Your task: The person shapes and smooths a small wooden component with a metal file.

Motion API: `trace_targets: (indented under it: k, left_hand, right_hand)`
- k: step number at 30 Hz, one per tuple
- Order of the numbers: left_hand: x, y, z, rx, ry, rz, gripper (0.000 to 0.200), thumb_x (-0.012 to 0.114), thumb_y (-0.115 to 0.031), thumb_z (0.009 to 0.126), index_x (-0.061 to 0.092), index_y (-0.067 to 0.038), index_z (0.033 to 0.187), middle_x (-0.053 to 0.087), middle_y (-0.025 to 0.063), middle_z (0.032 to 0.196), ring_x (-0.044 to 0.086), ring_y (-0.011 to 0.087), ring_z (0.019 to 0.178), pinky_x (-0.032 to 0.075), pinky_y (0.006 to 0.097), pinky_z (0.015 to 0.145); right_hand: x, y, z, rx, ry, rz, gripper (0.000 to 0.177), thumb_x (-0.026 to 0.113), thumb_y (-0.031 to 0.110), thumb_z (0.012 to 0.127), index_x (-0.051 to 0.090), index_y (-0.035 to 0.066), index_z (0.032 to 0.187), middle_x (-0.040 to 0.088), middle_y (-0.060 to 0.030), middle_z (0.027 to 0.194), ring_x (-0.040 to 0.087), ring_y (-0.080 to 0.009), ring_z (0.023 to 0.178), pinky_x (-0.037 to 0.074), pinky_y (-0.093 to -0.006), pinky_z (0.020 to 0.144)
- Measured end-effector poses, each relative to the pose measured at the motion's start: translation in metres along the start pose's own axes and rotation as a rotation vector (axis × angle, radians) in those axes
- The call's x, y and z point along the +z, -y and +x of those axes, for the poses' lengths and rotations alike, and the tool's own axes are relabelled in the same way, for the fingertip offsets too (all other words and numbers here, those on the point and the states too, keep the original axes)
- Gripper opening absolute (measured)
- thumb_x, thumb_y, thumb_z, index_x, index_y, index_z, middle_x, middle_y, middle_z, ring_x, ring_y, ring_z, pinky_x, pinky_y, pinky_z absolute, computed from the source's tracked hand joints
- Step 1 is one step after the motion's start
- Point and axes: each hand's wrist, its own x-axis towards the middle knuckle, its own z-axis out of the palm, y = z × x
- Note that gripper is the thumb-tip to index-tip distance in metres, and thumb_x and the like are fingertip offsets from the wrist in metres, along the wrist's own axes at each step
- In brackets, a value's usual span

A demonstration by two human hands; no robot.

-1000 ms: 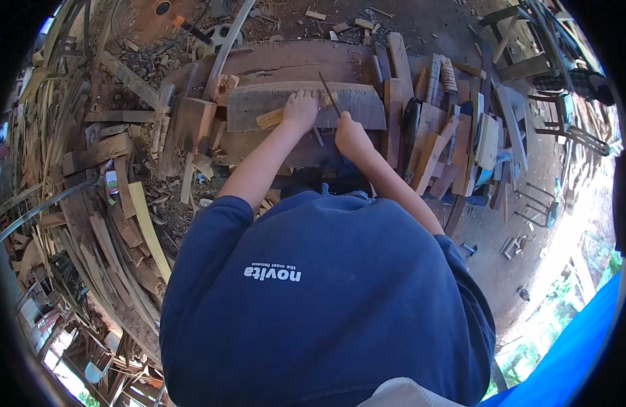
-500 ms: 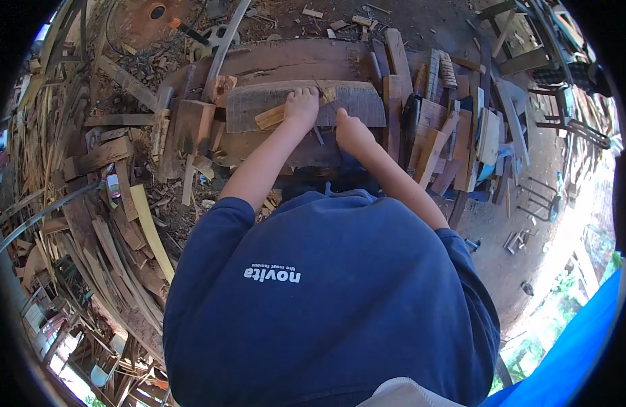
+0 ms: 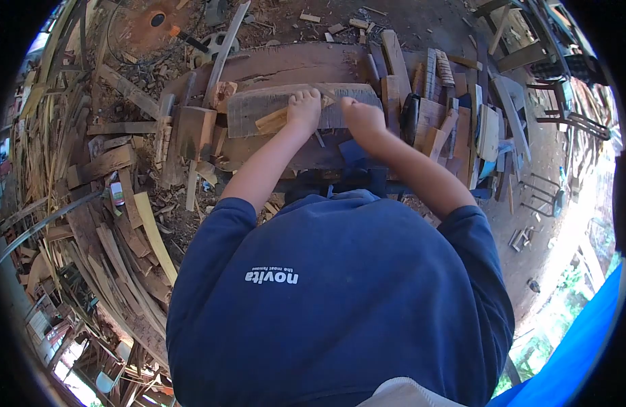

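My left hand [image 3: 304,108] presses on a short light wood piece [image 3: 271,121], which lies slantwise on a grey weathered board [image 3: 248,108]. Just to the right, my right hand [image 3: 362,117] is closed in a fist over the board's right part. It grips the end of a thin tool that is hard to make out and reaches toward the wood piece. The board rests on a wide brown wooden bench [image 3: 286,64]. The fingers of my left hand are bent over the wood piece.
Wood blocks and strips [image 3: 432,115] stand packed on the right. A wooden block [image 3: 196,129] is left of the board. Long offcuts [image 3: 123,264] fill the left side. Behind the bench lies an orange-handled tool [image 3: 189,39]. A metal rack [image 3: 540,197] stands at the right.
My right hand has moved up and to the right, its elbow further out. My left hand stays on the wood piece, nearly unmoved.
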Motion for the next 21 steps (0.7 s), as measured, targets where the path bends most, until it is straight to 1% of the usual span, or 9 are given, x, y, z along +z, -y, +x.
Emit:
trace_targets:
  k: [6, 7, 8, 10, 11, 14, 15, 19, 21]
  left_hand:
    - [-0.004, 0.001, 0.005, 0.122, -0.081, 0.034, 0.027, 0.056, -0.011, 0.085, 0.052, -0.003, 0.110, 0.063, 0.0140, 0.106, 0.061, 0.0290, 0.103, 0.047, 0.0415, 0.090]
    - [0.000, 0.003, 0.003, 0.121, -0.122, 0.056, 0.025, 0.055, -0.012, 0.086, 0.053, -0.004, 0.109, 0.064, 0.0128, 0.104, 0.061, 0.0281, 0.101, 0.047, 0.0406, 0.088]
    - [0.004, 0.004, 0.001, 0.121, -0.163, 0.077, 0.023, 0.054, -0.013, 0.086, 0.053, -0.005, 0.108, 0.064, 0.0116, 0.102, 0.061, 0.0272, 0.099, 0.047, 0.0396, 0.086]
    - [0.015, 0.008, -0.004, 0.132, -0.223, 0.066, 0.024, 0.053, -0.014, 0.087, 0.053, -0.005, 0.109, 0.063, 0.0112, 0.101, 0.061, 0.0272, 0.097, 0.047, 0.0400, 0.086]
    - [0.019, 0.008, -0.007, 0.136, -0.280, 0.054, 0.024, 0.052, -0.014, 0.087, 0.052, -0.005, 0.109, 0.062, 0.0108, 0.100, 0.061, 0.0272, 0.095, 0.047, 0.0403, 0.085]
    - [0.018, 0.003, -0.016, 0.127, -0.240, 0.022, 0.024, 0.052, -0.014, 0.088, 0.051, -0.006, 0.110, 0.060, 0.0114, 0.099, 0.060, 0.0280, 0.094, 0.047, 0.0416, 0.084]
    - [0.018, 0.002, -0.019, 0.128, -0.232, 0.025, 0.024, 0.052, -0.014, 0.088, 0.051, -0.006, 0.110, 0.060, 0.0114, 0.099, 0.060, 0.0280, 0.094, 0.047, 0.0416, 0.084]
    - [0.018, -0.002, -0.027, 0.118, -0.167, -0.071, 0.025, 0.052, -0.014, 0.087, 0.050, -0.004, 0.110, 0.059, 0.0129, 0.100, 0.058, 0.0299, 0.097, 0.047, 0.0440, 0.083]
    - [0.018, -0.006, -0.034, 0.122, -0.164, -0.099, 0.026, 0.052, -0.013, 0.087, 0.050, -0.003, 0.111, 0.058, 0.0133, 0.100, 0.058, 0.0307, 0.098, 0.047, 0.0447, 0.083]
  right_hand:
    - [-0.011, -0.055, 0.027, 0.091, 0.110, 0.285, 0.024, 0.049, 0.012, 0.091, 0.058, 0.002, 0.111, 0.069, -0.0234, 0.097, 0.069, -0.0378, 0.091, 0.055, -0.0491, 0.077]
    - [0.003, -0.061, 0.033, -0.101, 0.006, 0.347, 0.025, 0.046, 0.015, 0.093, 0.060, 0.001, 0.109, 0.067, -0.0274, 0.098, 0.066, -0.0412, 0.094, 0.053, -0.0509, 0.079]
    - [0.018, -0.066, 0.035, -0.096, 0.003, 0.347, 0.025, 0.046, 0.015, 0.093, 0.060, 0.001, 0.109, 0.067, -0.0274, 0.098, 0.066, -0.0412, 0.094, 0.053, -0.0509, 0.079]
    - [0.010, -0.046, 0.022, 0.179, 0.079, 0.740, 0.025, 0.045, 0.016, 0.095, 0.060, 0.000, 0.107, 0.066, -0.0291, 0.099, 0.065, -0.0429, 0.093, 0.052, -0.0511, 0.078]
    - [0.020, -0.041, 0.022, 0.203, 0.053, 0.810, 0.026, 0.045, 0.019, 0.097, 0.059, -0.002, 0.103, 0.067, -0.0267, 0.090, 0.068, -0.0394, 0.080, 0.053, -0.0482, 0.073]
    - [0.009, -0.020, 0.000, 0.359, 0.094, 1.066, 0.028, 0.045, 0.023, 0.099, 0.058, -0.002, 0.101, 0.066, -0.0221, 0.078, 0.068, -0.0341, 0.068, 0.053, -0.0442, 0.067]
    - [0.016, -0.018, -0.003, 0.344, 0.071, 1.093, 0.031, 0.045, 0.027, 0.101, 0.057, -0.001, 0.097, 0.063, -0.0163, 0.069, 0.064, -0.0246, 0.057, 0.052, -0.0386, 0.057]
    - [0.032, -0.020, -0.017, 0.430, 0.200, 1.301, 0.030, 0.045, 0.028, 0.102, 0.057, 0.001, 0.100, 0.065, -0.0144, 0.072, 0.062, -0.0202, 0.053, 0.049, -0.0352, 0.050]
    - [0.044, -0.021, -0.034, 0.500, 0.219, 1.502, 0.027, 0.042, 0.033, 0.104, 0.053, 0.008, 0.102, 0.058, -0.0062, 0.063, 0.049, -0.0116, 0.044, 0.039, -0.0278, 0.041]
